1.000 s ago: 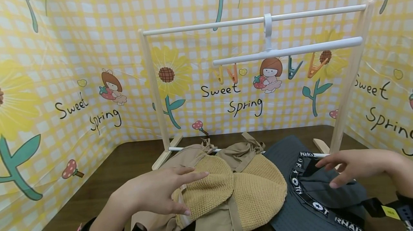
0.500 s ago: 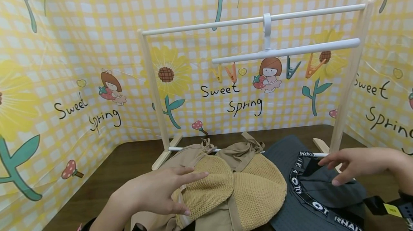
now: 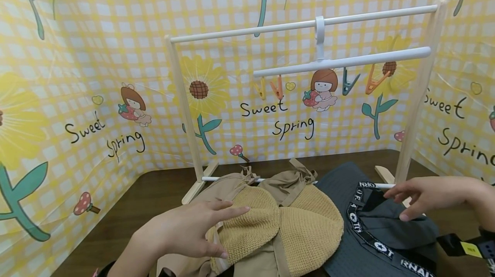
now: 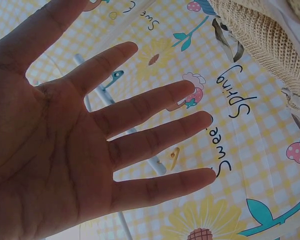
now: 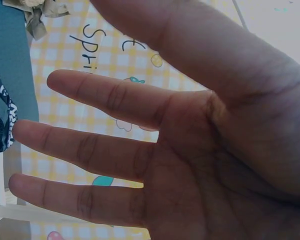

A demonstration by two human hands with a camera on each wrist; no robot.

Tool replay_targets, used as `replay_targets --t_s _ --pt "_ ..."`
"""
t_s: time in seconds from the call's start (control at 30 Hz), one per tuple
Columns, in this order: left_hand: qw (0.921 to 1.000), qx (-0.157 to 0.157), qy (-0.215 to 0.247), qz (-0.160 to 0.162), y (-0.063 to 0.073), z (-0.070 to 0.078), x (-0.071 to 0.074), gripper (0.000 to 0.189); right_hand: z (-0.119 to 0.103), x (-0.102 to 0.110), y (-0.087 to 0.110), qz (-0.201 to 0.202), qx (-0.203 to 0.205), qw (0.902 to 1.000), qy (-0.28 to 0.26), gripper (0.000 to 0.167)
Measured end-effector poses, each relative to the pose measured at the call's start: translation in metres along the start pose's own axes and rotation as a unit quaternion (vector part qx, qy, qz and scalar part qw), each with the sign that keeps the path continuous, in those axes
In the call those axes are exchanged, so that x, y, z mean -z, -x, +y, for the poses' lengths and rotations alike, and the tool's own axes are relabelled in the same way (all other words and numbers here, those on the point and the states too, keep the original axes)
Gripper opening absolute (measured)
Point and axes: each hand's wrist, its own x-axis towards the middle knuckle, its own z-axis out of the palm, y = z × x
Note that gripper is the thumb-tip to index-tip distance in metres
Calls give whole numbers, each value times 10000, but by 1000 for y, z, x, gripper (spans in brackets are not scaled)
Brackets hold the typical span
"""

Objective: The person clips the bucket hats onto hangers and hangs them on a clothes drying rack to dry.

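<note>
My left hand [image 3: 189, 229] is held with fingers spread over the left side of a tan knitted hat [image 3: 309, 234] with beige fabric ties. In the left wrist view its palm [image 4: 45, 145] shows bare, holding nothing. My right hand [image 3: 437, 195] hovers over a dark grey bucket hat [image 3: 340, 191], which lies upturned with a black lettered band [image 3: 380, 247] showing inside. The right wrist view shows that palm [image 5: 185, 150] with straight fingers and nothing in it. Both hats lie side by side on the table, the grey one to the right.
Behind the hats stands a wooden rack [image 3: 185, 105] with a white top rail [image 3: 247, 29]. A white hanger [image 3: 344, 62] hangs from it with several coloured clips, including a teal clip [image 3: 349, 83]. Yellow checked cloth [image 3: 154, 62] surrounds the dark wooden table [image 3: 127, 204].
My right hand has drifted slightly right and up over the grey hat. The hanger has shifted a touch to the left with its clips. My left hand and the hats have stayed put.
</note>
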Motion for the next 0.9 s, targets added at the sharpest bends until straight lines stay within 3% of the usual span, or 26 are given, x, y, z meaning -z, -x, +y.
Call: replay_targets --t_s 0.9 --pt "10000 62 -7 2 0 1 0 76 15 4 -4 -55 -78 9999 -54 57"
